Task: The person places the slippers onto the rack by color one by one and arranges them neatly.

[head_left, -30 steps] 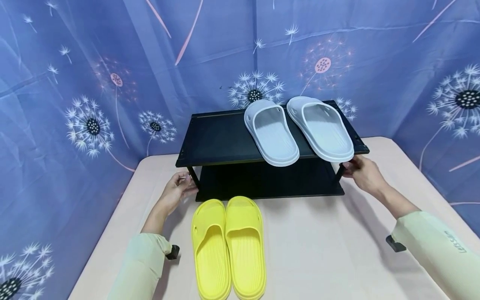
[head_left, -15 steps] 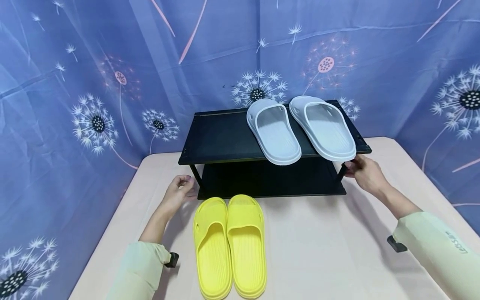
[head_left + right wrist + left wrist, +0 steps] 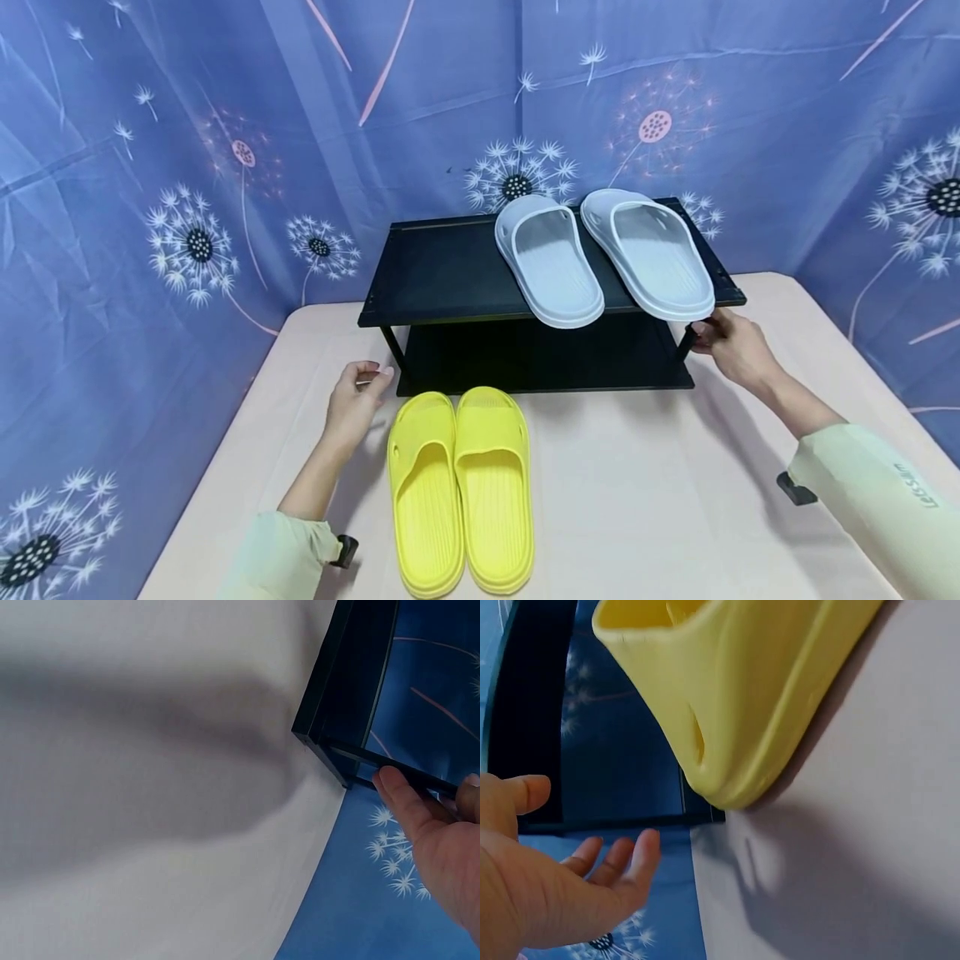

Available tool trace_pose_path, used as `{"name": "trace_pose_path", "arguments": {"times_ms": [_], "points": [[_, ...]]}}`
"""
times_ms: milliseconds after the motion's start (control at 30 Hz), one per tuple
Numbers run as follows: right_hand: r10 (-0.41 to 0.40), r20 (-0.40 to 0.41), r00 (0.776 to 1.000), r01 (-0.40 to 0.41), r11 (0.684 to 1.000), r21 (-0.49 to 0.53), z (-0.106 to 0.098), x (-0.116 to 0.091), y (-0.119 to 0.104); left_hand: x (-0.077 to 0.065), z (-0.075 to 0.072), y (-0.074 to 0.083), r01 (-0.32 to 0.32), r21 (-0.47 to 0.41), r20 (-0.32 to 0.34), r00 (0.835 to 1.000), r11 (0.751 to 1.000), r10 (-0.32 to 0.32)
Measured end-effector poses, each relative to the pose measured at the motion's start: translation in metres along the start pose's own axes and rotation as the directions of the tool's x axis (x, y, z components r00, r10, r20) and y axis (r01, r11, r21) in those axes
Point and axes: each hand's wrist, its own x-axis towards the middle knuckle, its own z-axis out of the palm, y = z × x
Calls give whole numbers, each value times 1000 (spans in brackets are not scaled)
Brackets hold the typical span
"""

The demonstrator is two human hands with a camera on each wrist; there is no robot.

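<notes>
A black two-tier shoe rack (image 3: 442, 271) stands at the back of the surface. On the right part of its top shelf lies a pair of pale blue slippers, the left slipper (image 3: 561, 279) and the right slipper (image 3: 663, 262). My right hand (image 3: 738, 350) holds the rack's front right post (image 3: 405, 771) between thumb and fingers. Just left of the front left post (image 3: 392, 346), my left hand (image 3: 354, 408) is apart from the rack with relaxed fingers, holding nothing. In the left wrist view, a yellow slipper (image 3: 735, 697) is close to that hand.
Two yellow slippers, a left slipper (image 3: 427, 517) and a right slipper (image 3: 495, 508), lie side by side before the rack, toes toward it. A pale pink cloth (image 3: 622, 475) covers the surface. Blue dandelion-print curtains (image 3: 420, 108) enclose the back and sides.
My left hand has come away from the front left post, back and slightly left. My right hand keeps its hold on the right post. The rack and slippers shift only slightly in view.
</notes>
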Motion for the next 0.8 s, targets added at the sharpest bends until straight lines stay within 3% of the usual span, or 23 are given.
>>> {"name": "trace_pose_path", "arguments": {"times_ms": [433,800], "points": [[3,3,1000,-3,1000,-3,1,2,3,-46,17,15,-35,180,-17,999,983,39],[3,-12,1000,-3,1000,31,1,1,4,-87,38,31,-93,433,-29,993,897,117]]}}
